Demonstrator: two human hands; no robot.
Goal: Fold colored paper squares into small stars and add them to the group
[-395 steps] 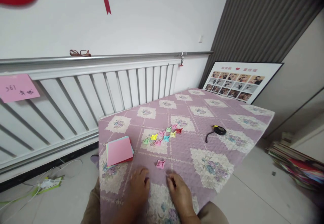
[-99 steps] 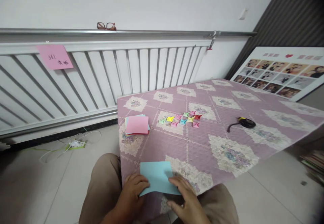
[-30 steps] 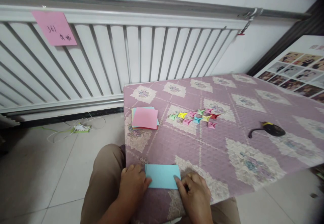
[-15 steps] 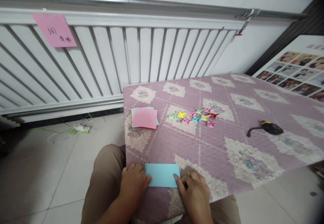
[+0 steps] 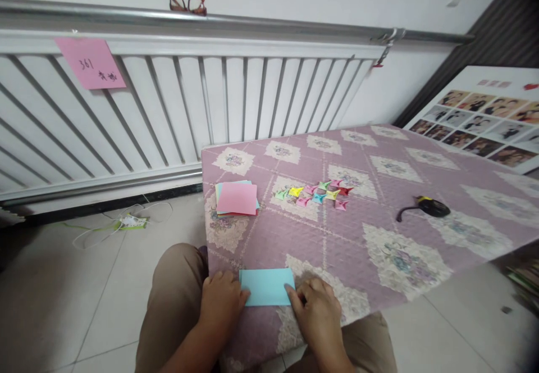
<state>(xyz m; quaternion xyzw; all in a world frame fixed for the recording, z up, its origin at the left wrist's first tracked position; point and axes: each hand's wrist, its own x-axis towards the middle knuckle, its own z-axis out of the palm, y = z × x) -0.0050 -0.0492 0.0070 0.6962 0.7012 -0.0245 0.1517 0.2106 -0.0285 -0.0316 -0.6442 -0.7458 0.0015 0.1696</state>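
Head view: the folded blue paper (image 5: 268, 287) lies flat on the table (image 5: 290, 244). Your left hand (image 5: 222, 300) touches its left end, your right hand (image 5: 318, 308) its right end; I cannot tell whether either hand's fingers clamp it. Beyond the paper, a stack of coloured sheets (image 5: 237, 199) lies leftward, small folded pieces (image 5: 319, 198) rightward.

Paper sheet (image 5: 268, 287) on table (image 5: 286, 238), btwn L hand (image 5: 222, 300) & R hand (image 5: 318, 308), lower ctr of frame; paper stack (image 5: 237, 199) ctr-L, paper figures (image 5: 319, 198) nr ctr, tape measure (image 5: 434, 208) R; radiator (image 5: 256, 92) behind.
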